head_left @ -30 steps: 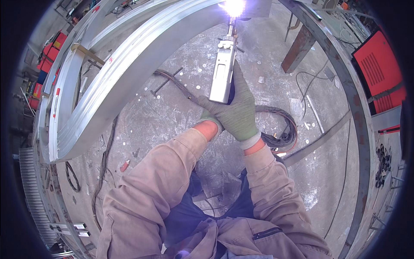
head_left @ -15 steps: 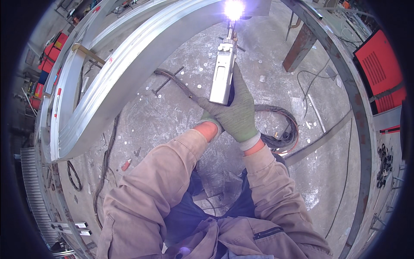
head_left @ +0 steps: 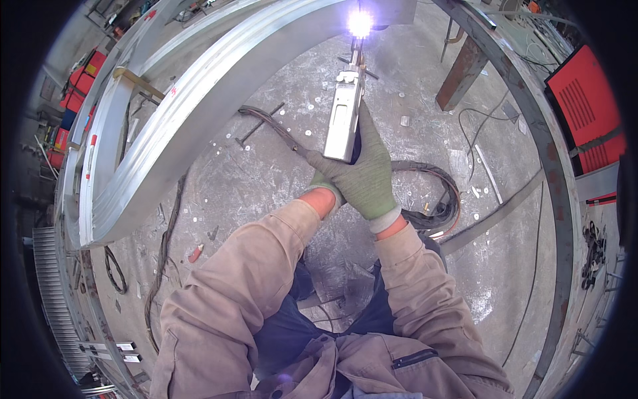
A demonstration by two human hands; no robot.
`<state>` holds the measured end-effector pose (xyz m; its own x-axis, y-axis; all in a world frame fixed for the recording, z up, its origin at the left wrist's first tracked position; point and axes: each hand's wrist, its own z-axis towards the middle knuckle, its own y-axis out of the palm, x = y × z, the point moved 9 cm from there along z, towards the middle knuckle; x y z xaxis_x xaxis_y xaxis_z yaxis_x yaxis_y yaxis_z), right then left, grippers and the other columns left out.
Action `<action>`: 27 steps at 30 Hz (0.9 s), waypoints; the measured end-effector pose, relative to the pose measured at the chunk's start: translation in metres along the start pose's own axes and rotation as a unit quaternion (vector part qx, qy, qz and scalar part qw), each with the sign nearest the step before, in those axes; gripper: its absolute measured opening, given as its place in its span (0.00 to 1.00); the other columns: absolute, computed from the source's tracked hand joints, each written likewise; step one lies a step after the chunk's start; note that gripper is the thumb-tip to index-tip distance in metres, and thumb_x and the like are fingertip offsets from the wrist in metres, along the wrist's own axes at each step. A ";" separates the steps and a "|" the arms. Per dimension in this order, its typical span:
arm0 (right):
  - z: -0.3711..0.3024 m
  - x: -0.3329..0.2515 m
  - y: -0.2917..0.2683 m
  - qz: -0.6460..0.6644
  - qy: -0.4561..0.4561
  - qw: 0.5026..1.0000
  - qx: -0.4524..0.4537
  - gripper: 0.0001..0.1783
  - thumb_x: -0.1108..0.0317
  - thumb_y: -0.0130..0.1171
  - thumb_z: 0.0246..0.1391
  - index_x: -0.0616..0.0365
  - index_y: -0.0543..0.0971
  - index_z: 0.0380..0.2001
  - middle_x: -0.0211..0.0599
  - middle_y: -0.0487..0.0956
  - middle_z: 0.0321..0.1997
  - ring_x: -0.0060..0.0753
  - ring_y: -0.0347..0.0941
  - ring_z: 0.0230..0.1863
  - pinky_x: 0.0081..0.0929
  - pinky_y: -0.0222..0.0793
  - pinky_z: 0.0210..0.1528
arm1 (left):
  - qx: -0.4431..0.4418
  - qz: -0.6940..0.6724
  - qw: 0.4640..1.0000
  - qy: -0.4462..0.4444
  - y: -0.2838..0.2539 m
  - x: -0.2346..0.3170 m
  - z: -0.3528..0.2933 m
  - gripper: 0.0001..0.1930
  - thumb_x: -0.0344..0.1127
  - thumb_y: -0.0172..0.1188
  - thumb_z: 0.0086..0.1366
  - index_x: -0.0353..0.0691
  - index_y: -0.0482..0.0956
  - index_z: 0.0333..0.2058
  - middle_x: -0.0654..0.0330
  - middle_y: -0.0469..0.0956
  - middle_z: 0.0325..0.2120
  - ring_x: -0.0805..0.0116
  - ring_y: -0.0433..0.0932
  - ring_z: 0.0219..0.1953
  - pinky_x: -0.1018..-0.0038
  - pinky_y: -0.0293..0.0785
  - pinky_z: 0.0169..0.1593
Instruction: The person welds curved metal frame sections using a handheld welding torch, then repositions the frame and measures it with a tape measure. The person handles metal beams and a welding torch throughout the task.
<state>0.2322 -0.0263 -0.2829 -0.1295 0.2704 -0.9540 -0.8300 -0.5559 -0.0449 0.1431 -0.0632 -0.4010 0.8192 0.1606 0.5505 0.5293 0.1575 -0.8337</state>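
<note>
Lower in view than a second ago, the bright glow (head_left: 359, 24) sits at the tip of the torch (head_left: 343, 123) near the curved metal beam (head_left: 199, 116), with the right hand (head_left: 367, 178) clamped around the torch and the left hand (head_left: 323, 180) largely hidden, its grip impossible to tell.
</note>
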 end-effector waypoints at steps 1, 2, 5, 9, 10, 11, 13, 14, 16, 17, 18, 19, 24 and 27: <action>-0.001 0.001 0.000 0.027 0.021 0.999 -0.002 0.74 0.54 0.96 0.56 0.71 0.59 0.92 0.58 0.83 0.78 0.45 0.85 0.74 0.41 0.85 0.74 | -0.009 -0.004 1.000 -0.007 0.007 -0.001 -0.002 0.26 0.47 0.71 0.78 0.46 0.87 0.69 0.47 0.89 0.69 0.45 0.87 0.70 0.53 0.82 0.73; -0.002 0.025 -0.007 0.074 0.061 0.995 0.037 0.70 0.54 0.94 0.59 0.70 0.61 0.91 0.56 0.85 0.75 0.42 0.86 0.71 0.40 0.85 0.73 | -0.030 -0.006 0.999 -0.009 0.018 0.002 0.002 0.26 0.47 0.71 0.78 0.46 0.87 0.69 0.47 0.89 0.69 0.45 0.87 0.70 0.53 0.82 0.73; -0.008 0.027 -0.015 0.053 0.143 0.988 0.024 0.65 0.55 0.92 0.62 0.70 0.64 0.90 0.59 0.87 0.73 0.45 0.87 0.71 0.42 0.86 0.71 | -0.147 0.020 0.988 -0.053 0.048 -0.010 -0.008 0.27 0.49 0.72 0.77 0.46 0.87 0.69 0.46 0.89 0.69 0.44 0.88 0.69 0.53 0.83 0.72; -0.022 0.032 -0.029 -0.003 0.147 0.987 0.060 0.70 0.50 0.94 0.57 0.73 0.62 0.89 0.67 0.86 0.73 0.56 0.89 0.71 0.48 0.89 0.69 | -0.188 -0.006 0.977 -0.100 0.043 0.009 -0.021 0.29 0.49 0.72 0.80 0.44 0.84 0.72 0.45 0.87 0.70 0.45 0.85 0.72 0.57 0.79 0.76; -0.025 0.030 -0.032 -0.015 0.144 0.987 0.071 0.72 0.48 0.94 0.57 0.73 0.62 0.89 0.67 0.86 0.73 0.59 0.89 0.71 0.48 0.89 0.69 | -0.158 -0.009 0.983 -0.098 0.032 0.017 -0.027 0.28 0.49 0.73 0.79 0.45 0.85 0.71 0.46 0.89 0.68 0.44 0.87 0.69 0.56 0.82 0.73; -0.026 0.021 -0.031 -0.023 0.111 0.991 0.072 0.74 0.47 0.94 0.55 0.74 0.61 0.90 0.68 0.85 0.73 0.61 0.89 0.71 0.49 0.89 0.69 | -0.126 -0.011 0.987 -0.098 0.022 0.023 -0.031 0.26 0.50 0.73 0.78 0.47 0.86 0.69 0.47 0.90 0.66 0.44 0.89 0.67 0.55 0.84 0.70; -0.029 -0.003 -0.018 -0.031 0.045 0.997 0.063 0.77 0.44 0.95 0.53 0.74 0.59 0.90 0.69 0.84 0.74 0.65 0.89 0.71 0.51 0.88 0.70 | -0.010 -0.216 0.970 -0.114 0.034 -0.017 -0.042 0.26 0.48 0.72 0.79 0.46 0.85 0.70 0.49 0.90 0.66 0.45 0.88 0.68 0.56 0.83 0.71; -0.028 -0.008 -0.019 -0.063 0.018 0.996 0.060 0.77 0.43 0.95 0.53 0.75 0.59 0.90 0.70 0.83 0.74 0.66 0.88 0.71 0.52 0.88 0.70 | 0.015 -0.245 0.964 -0.106 0.028 -0.016 -0.043 0.26 0.48 0.72 0.79 0.46 0.85 0.70 0.49 0.90 0.66 0.46 0.88 0.68 0.56 0.83 0.71; -0.026 -0.020 -0.019 -0.124 -0.038 0.990 0.052 0.78 0.42 0.94 0.53 0.75 0.58 0.90 0.71 0.82 0.75 0.68 0.87 0.71 0.53 0.88 0.70 | 0.024 -0.162 0.983 -0.084 0.019 -0.012 -0.044 0.26 0.47 0.72 0.79 0.46 0.84 0.70 0.50 0.89 0.66 0.46 0.88 0.68 0.56 0.83 0.72; -0.023 -0.030 -0.021 -0.113 -0.066 0.990 0.052 0.77 0.41 0.94 0.53 0.74 0.60 0.89 0.69 0.82 0.74 0.67 0.87 0.71 0.56 0.88 0.69 | 0.025 -0.111 0.991 -0.072 0.009 -0.002 -0.042 0.26 0.47 0.72 0.79 0.46 0.84 0.70 0.50 0.89 0.66 0.47 0.88 0.68 0.56 0.82 0.72; -0.020 -0.035 -0.021 -0.114 -0.077 0.989 0.049 0.75 0.45 0.94 0.53 0.74 0.61 0.89 0.67 0.84 0.73 0.63 0.88 0.70 0.53 0.88 0.69 | 0.029 -0.073 0.995 -0.062 -0.001 0.005 -0.042 0.26 0.46 0.72 0.79 0.46 0.84 0.71 0.50 0.89 0.66 0.47 0.88 0.68 0.56 0.82 0.72; -0.017 -0.039 -0.020 -0.115 -0.089 0.988 0.046 0.72 0.49 0.94 0.54 0.74 0.62 0.88 0.65 0.85 0.72 0.60 0.89 0.70 0.51 0.88 0.69 | 0.031 -0.048 0.997 -0.056 -0.011 0.012 -0.041 0.26 0.46 0.72 0.79 0.46 0.84 0.71 0.51 0.89 0.66 0.47 0.87 0.68 0.56 0.82 0.72; -0.008 -0.056 -0.010 -0.113 -0.089 0.989 0.028 0.68 0.53 0.93 0.57 0.74 0.64 0.88 0.62 0.87 0.69 0.53 0.91 0.68 0.48 0.89 0.67 | 0.047 0.003 0.998 -0.046 -0.039 0.025 -0.041 0.26 0.45 0.72 0.80 0.45 0.82 0.72 0.52 0.88 0.66 0.49 0.87 0.69 0.57 0.81 0.73; -0.001 -0.052 -0.012 -0.106 -0.109 0.988 0.038 0.67 0.52 0.93 0.57 0.74 0.65 0.87 0.61 0.88 0.69 0.50 0.91 0.66 0.45 0.89 0.67 | 0.045 0.000 0.998 -0.044 -0.039 0.033 -0.035 0.26 0.44 0.71 0.80 0.45 0.81 0.72 0.53 0.88 0.66 0.50 0.86 0.69 0.58 0.81 0.73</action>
<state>0.2497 -0.0348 -0.2328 -0.0553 0.5418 -0.8387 -0.8882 -0.4105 -0.2066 0.1574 -0.0986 -0.3523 0.7950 0.2450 0.5550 0.5039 0.2427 -0.8290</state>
